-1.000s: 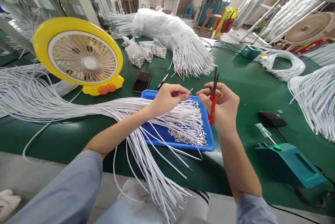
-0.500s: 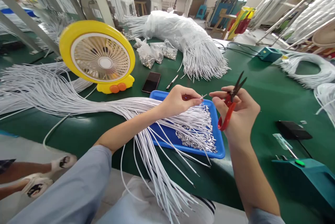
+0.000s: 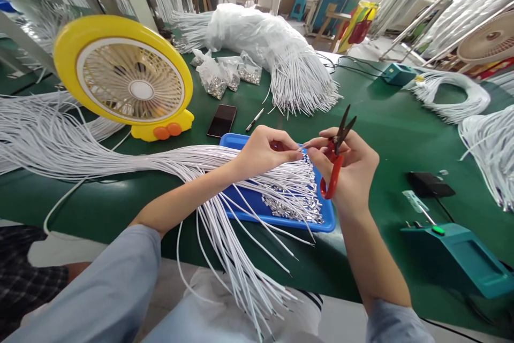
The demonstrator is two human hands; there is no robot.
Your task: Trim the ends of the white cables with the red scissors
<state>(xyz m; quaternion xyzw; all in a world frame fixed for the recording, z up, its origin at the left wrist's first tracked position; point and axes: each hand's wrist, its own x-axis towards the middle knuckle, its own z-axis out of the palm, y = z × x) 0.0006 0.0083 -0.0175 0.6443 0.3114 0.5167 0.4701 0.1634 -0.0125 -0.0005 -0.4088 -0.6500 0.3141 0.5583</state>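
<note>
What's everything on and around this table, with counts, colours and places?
Table: one, green, centre
Tray: one, blue, centre
Loose wires: many, white, left and across tray
Metal pieces: many, silver, in tray
Scissors: one, red-handled, in right grip
Yellow fan: one, yellow, left
Phone: one, dark, behind tray
Pen: one, black-and-white, beside phone
Clear bags: several, transparent, behind phone
Wrapped bundle: one, white, far centre
Wire coil: one, white, far right
Further wires: many, white, right edge
Teal devices: two, teal, right
Black box: one, black, right
Beige fan: one, beige, far right
Blue stool: one, blue, background
Co-worker's garment: one, dark checked, lower left
Sleeves: two, grey-blue, bottom
Left grip: one, bare, pinching a thin wire
Right grip: one, bare, beside left grip
</note>
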